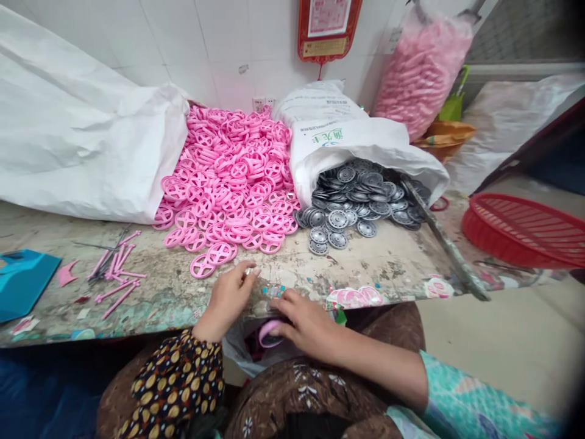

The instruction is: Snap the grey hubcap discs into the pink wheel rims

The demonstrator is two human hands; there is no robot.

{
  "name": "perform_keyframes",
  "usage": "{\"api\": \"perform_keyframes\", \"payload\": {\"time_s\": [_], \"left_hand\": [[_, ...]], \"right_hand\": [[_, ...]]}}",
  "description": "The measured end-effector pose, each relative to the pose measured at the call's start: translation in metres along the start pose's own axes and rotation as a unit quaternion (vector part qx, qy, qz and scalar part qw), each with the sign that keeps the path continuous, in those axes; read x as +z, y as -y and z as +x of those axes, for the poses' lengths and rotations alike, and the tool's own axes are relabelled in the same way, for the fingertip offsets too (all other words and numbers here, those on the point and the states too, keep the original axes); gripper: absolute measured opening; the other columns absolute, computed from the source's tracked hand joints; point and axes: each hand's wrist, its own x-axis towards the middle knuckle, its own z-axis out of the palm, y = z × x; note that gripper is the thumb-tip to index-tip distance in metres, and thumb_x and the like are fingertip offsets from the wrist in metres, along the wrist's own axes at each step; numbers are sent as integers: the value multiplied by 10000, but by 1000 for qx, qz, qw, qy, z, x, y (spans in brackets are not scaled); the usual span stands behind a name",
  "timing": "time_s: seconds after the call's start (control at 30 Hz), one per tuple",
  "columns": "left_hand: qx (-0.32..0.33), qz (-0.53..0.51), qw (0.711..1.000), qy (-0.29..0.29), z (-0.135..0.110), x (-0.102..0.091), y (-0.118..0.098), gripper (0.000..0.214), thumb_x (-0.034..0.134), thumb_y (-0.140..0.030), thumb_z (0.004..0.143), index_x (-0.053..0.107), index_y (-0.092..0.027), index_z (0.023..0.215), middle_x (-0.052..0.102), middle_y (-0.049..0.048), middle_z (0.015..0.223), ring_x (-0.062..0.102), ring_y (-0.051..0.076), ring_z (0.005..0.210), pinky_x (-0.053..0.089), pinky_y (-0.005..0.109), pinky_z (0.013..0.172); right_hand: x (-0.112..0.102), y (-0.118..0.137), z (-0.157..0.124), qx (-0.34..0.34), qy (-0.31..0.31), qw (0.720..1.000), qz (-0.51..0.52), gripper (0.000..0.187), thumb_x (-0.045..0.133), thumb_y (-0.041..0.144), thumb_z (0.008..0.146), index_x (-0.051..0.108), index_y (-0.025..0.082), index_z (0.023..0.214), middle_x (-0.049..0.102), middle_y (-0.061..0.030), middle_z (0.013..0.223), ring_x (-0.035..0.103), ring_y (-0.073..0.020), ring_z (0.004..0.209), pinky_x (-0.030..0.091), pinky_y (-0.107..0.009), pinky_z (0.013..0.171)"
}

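Note:
My left hand (230, 300) rests at the table's front edge, just below the pile of pink spoked wheels (237, 171). Its thumb and fingers are drawn together, with a small shiny bit between or on them that I cannot make out. My right hand (307, 322) is at the edge too, with thumb and fingers closed on a pink wheel (264, 336) with a dark centre. That wheel hangs below the tabletop, over an open plastic bag (235, 350) at my lap. Grey hubcap-like discs (338, 219) spill from a white sack (315, 149) beyond my right hand.
A large white sack (91, 134) lies at the left. Pink rods (121, 262) and a blue scoop-like piece (27, 283) are near the left front. A worn metal bar (443, 244) leans from the disc sack past the edge. A red basket (525, 228) stands right.

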Motion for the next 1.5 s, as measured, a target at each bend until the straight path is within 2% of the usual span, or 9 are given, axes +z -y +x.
{"api": "perform_keyframes", "payload": {"time_s": [0.13, 0.37, 0.5, 0.6, 0.8, 0.93, 1.1, 1.37, 1.5], "left_hand": [[105, 151, 983, -15, 26, 12, -9, 275, 429, -273, 887, 638, -199, 1050, 651, 88, 957, 608, 221, 899, 439, 318, 756], [102, 282, 954, -1, 57, 40, -23, 258, 391, -186, 877, 632, -166, 969, 601, 127, 917, 586, 254, 848, 425, 353, 698], [129, 154, 979, -43, 52, 36, -16, 168, 465, -173, 835, 632, -166, 824, 590, 104, 899, 556, 240, 900, 424, 367, 786], [80, -119, 985, -96, 42, 29, -13, 83, 564, -245, 796, 608, -178, 774, 593, 58, 891, 555, 197, 893, 442, 331, 799], [-184, -630, 754, -37, 34, 26, -24, 213, 688, -286, 722, 563, -171, 851, 627, 3, 781, 597, 121, 669, 502, 268, 652], [-193, -705, 682, -26, 36, 33, -36, 178, 674, -200, 735, 573, -176, 879, 666, 6, 824, 627, 116, 710, 516, 263, 692], [-178, -699, 693, -23, 26, 38, -36, 169, 669, -242, 753, 580, -194, 888, 676, -11, 850, 626, 106, 705, 517, 268, 699], [-146, -650, 745, -16, 11, 27, -47, 277, 716, -339, 708, 599, -174, 899, 672, 6, 873, 623, 109, 708, 509, 241, 652], [-131, -609, 781, -30, 7, 30, -56, 313, 766, -303, 629, 599, -152, 847, 655, -6, 774, 594, 99, 638, 481, 213, 582]], "right_hand": [[-25, -16, 19, -10, -48, 993, -107, 260, 453, 291, 919, 621, 197, 1092, 611, -70, 955, 555, -180, 903, 403, -270, 777], [-90, -87, 73, 192, -140, 906, -351, 325, 387, 288, 927, 634, 101, 1025, 638, -166, 989, 541, -262, 952, 360, -359, 835], [-95, -99, 81, 186, -97, 905, -369, 283, 467, 319, 888, 647, 130, 999, 646, -144, 974, 539, -271, 938, 364, -348, 785], [-100, -97, 82, 160, -117, 919, -341, 323, 578, 337, 815, 623, 164, 1084, 626, -130, 1025, 524, -285, 964, 370, -339, 757], [-94, -63, 83, 84, -267, 954, -105, 110, 555, 288, 817, 609, 191, 818, 597, -32, 819, 531, -178, 789, 375, -283, 698], [-53, -32, 86, 28, -347, 927, 137, 148, 514, 351, 837, 498, 206, 811, 522, 17, 739, 491, -141, 689, 401, -260, 657], [-20, -22, 81, 36, -337, 933, 116, 153, 560, 336, 801, 480, 206, 797, 510, -21, 843, 477, -165, 787, 407, -297, 733], [-39, -26, 71, -14, -157, 937, 311, 257, 567, 309, 788, 529, 186, 1010, 608, -28, 966, 558, -156, 880, 441, -293, 791], [-31, -18, 61, 9, -189, 939, 288, 153, 562, 284, 791, 566, 192, 913, 609, 8, 819, 553, -144, 768, 437, -274, 734]]}}
